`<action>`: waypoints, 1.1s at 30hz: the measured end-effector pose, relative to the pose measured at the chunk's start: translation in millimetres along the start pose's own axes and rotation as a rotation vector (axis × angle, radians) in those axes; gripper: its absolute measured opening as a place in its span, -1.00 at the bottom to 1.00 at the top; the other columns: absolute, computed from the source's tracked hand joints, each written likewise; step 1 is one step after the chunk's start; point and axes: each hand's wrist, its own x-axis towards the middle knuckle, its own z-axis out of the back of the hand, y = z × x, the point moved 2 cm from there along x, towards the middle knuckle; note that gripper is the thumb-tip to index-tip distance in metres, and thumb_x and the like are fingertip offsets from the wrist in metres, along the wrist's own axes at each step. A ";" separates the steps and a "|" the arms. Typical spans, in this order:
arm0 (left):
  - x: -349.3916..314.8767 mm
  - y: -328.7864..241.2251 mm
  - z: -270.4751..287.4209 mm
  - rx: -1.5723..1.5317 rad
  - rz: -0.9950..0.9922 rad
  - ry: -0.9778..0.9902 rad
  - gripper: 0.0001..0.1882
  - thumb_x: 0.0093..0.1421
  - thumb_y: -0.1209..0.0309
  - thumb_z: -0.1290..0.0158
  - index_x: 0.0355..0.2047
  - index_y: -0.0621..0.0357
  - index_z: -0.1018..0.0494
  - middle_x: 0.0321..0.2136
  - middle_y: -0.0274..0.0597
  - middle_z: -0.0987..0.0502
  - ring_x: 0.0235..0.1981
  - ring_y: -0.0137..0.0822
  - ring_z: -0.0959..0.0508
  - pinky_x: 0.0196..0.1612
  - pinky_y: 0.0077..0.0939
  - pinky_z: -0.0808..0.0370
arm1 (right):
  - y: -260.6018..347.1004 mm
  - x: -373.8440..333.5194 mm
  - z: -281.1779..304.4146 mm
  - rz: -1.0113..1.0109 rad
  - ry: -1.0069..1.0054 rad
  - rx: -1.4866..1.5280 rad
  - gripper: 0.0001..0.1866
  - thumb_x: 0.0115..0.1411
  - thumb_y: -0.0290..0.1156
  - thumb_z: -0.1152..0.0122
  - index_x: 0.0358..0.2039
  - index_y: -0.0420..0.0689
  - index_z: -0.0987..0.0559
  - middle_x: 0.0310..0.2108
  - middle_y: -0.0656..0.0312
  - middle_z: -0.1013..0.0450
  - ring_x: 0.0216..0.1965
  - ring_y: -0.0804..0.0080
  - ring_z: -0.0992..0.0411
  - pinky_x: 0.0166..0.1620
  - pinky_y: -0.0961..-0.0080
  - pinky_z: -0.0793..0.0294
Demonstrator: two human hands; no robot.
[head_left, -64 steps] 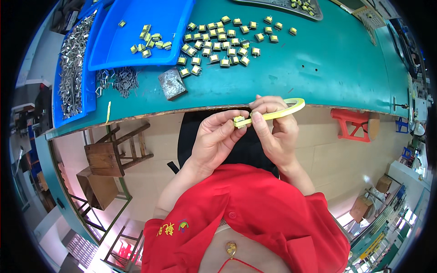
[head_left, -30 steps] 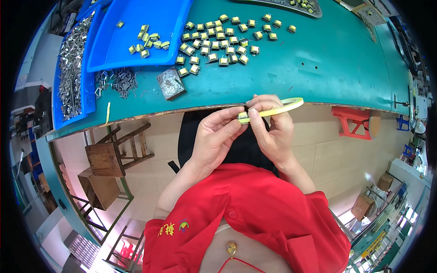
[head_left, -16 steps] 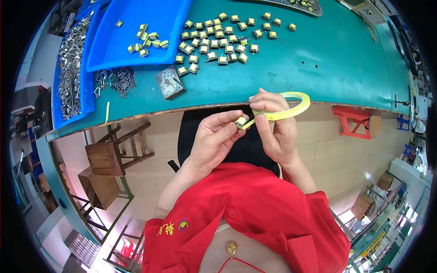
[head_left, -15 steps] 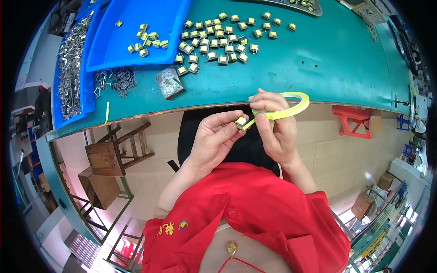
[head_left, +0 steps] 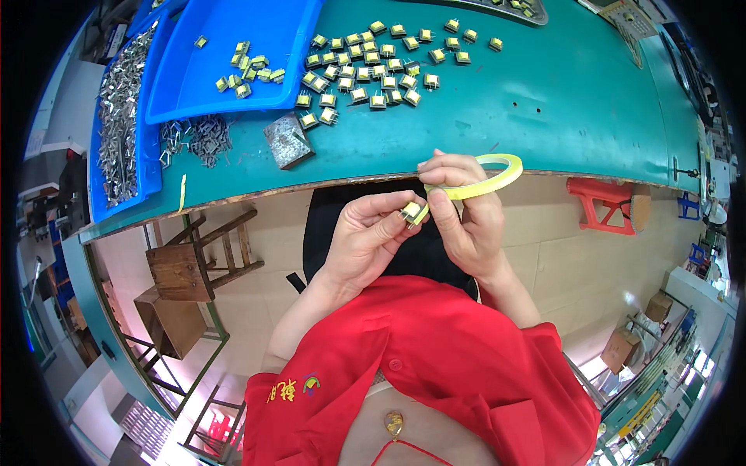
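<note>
At the near right of the metal block (head_left: 287, 142), left hand (head_left: 367, 234) pinches a small yellow-topped component (head_left: 413, 210), presumably to steady it, while the right hand (head_left: 470, 219), close beside, grips the yellow tape roll (head_left: 507, 178), presumably to control the strip (head_left: 424, 210) reaching the component.

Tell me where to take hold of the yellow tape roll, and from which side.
Probably best pinched across the rim at the right end of the tape roll, coming from the right: that arc of the thin, open ring sticks out free, while the right grip covers its left part.
</note>
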 end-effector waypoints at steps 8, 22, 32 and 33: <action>-0.7 -1.3 -4.2 0.096 -0.041 -0.076 -0.71 0.16 0.62 0.04 -0.07 0.28 -0.39 -0.19 -0.12 -0.50 -0.14 -0.34 -0.51 -0.02 -0.46 -0.46 | -0.3 -0.7 -5.5 -0.045 -0.015 -0.010 -0.87 0.15 -0.55 -0.01 -0.29 -0.30 -0.45 -0.30 0.07 -0.42 -0.21 0.25 -0.40 0.02 0.21 -0.34; 1.1 -7.3 -8.7 0.221 -0.104 -0.107 -0.67 0.12 0.59 -0.04 -0.07 0.30 -0.38 -0.17 -0.13 -0.47 -0.16 -0.39 -0.50 -0.09 -0.53 -0.47 | -6.7 -6.9 -0.4 -0.076 -0.028 0.268 -0.80 0.18 -0.51 0.08 -0.22 -0.32 -0.44 -0.24 0.03 -0.39 -0.13 0.23 -0.36 0.10 0.15 -0.24; -2.7 -4.8 4.2 0.164 -0.097 -0.016 -0.69 0.11 0.53 -0.06 -0.10 0.27 -0.39 -0.18 -0.08 -0.47 -0.20 -0.33 -0.51 -0.10 -0.54 -0.47 | -2.0 -1.1 2.2 0.029 0.012 0.012 -0.78 0.08 -0.56 -0.08 -0.21 -0.24 -0.45 -0.25 0.09 -0.43 -0.16 0.18 -0.39 0.05 0.11 -0.27; -2.7 -4.5 5.0 0.164 -0.096 -0.016 -0.69 0.11 0.53 -0.06 -0.10 0.27 -0.39 -0.18 -0.08 -0.47 -0.20 -0.33 -0.51 -0.10 -0.54 -0.47 | -1.7 -0.9 1.8 0.028 0.011 0.012 -0.78 0.08 -0.56 -0.08 -0.21 -0.24 -0.45 -0.25 0.09 -0.43 -0.16 0.18 -0.39 0.05 0.11 -0.27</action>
